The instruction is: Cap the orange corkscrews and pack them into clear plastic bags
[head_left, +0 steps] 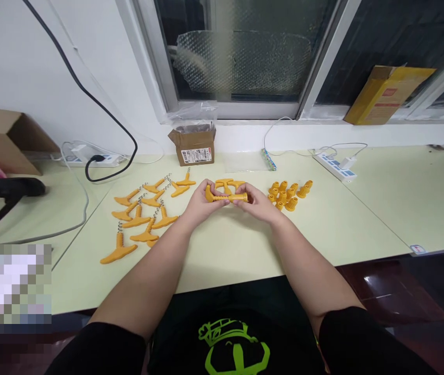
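Between my two hands, above the table, lies a yellow corkscrew (218,198), held level. My left hand (203,205) is closed on its handle end, at the left. At the other end my right hand (258,202) grips a yellow plastic sleeve (239,198), which sits around the screw; the metal spiral is hidden. Several yellow corkscrews (149,229) with bare metal spirals lie spread on the left. Behind my hands are more yellow handles (225,183), partly covered. A cluster of yellow sleeves (282,196) stands just right of my right hand.
An opened cardboard box (196,147) stands by the wall, with a flat plastic bag (247,161) beside it. Power strips (334,165) with cables rest at the back right and left. A black cable (118,125) hangs down at left. A larger carton (3,138) occupies the far left.
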`<state>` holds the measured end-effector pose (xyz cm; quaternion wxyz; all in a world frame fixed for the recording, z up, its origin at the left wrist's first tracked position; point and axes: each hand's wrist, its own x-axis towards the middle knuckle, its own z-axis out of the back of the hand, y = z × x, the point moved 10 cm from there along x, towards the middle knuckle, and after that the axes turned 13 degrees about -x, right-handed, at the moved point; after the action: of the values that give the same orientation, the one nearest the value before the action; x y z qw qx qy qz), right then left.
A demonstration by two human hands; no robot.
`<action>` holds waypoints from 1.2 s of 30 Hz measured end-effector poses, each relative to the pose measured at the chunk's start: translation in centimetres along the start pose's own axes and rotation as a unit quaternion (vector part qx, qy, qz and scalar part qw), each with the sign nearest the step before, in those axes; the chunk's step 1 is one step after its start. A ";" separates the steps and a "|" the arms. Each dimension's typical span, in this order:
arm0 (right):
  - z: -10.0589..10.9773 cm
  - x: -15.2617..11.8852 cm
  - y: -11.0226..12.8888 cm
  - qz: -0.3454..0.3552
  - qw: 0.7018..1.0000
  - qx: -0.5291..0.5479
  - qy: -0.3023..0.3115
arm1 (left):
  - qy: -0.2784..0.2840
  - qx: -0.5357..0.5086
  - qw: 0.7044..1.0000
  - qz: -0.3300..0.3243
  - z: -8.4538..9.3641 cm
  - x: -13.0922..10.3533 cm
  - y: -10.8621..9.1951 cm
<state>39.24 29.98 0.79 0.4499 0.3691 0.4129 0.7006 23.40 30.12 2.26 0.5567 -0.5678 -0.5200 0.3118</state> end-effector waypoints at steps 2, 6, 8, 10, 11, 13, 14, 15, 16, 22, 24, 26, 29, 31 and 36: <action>0.2 0.1 0.2 0.031 0.999 -0.038 -0.022 | -0.012 -0.026 0.999 0.018 0.5 0.2 0.4; -1.3 0.3 -2.0 -0.075 0.994 0.060 0.048 | 0.018 -0.026 0.999 -0.004 0.0 0.3 0.4; -2.4 -0.3 -3.0 -0.157 0.975 0.124 0.100 | 0.040 -0.020 0.999 -0.024 -0.5 0.2 0.4; -3.1 -1.1 -3.5 -0.220 0.950 0.161 0.152 | 0.054 -0.027 0.998 -0.032 -1.1 0.0 0.6; -3.3 -1.5 -3.5 -0.242 0.938 0.175 0.174 | 0.057 -0.031 0.997 -0.036 -1.3 -0.1 0.6; -3.7 -2.2 -3.6 -0.280 0.913 0.203 0.217 | 0.063 -0.033 0.996 -0.045 -1.8 -0.3 0.6; -4.0 -2.6 -3.7 -0.298 0.900 0.217 0.235 | 0.064 -0.032 0.996 -0.050 -2.0 -0.4 0.5; -4.2 -2.9 -3.9 -0.313 0.887 0.227 0.250 | 0.064 -0.031 0.996 -0.054 -2.1 -0.5 0.5; -4.6 -3.1 -4.0 -0.325 0.878 0.234 0.263 | 0.063 -0.028 0.996 -0.056 -2.1 -0.5 0.4; -4.7 -1.6 -3.4 -0.238 0.919 0.260 0.176 | 0.019 -0.031 0.998 -0.047 -0.6 0.0 0.9; -4.1 -1.1 -2.5 -0.174 0.941 0.258 0.136 | 0.002 -0.030 0.999 -0.027 0.1 0.2 1.4; -3.5 -0.9 -1.9 -0.128 0.954 0.246 0.111 | -0.015 -0.027 0.999 -0.012 1.0 0.5 1.6; -1.5 -0.7 -1.9 -0.083 0.970 0.228 0.033 | -0.064 0.000 0.997 -0.031 3.3 0.9 0.8; 0.3 -0.6 -2.0 -0.053 0.977 0.200 -0.046 | -0.121 0.063 0.989 -0.056 5.8 0.8 -0.3; 2.9 -1.2 -1.7 -0.025 0.983 0.021 -0.179 | -0.196 0.373 0.907 -0.004 10.9 0.6 -2.0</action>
<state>42.74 29.97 0.21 0.5257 0.4874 0.3497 0.6032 12.85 33.70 2.31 0.6163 -0.2444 -0.4667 0.5854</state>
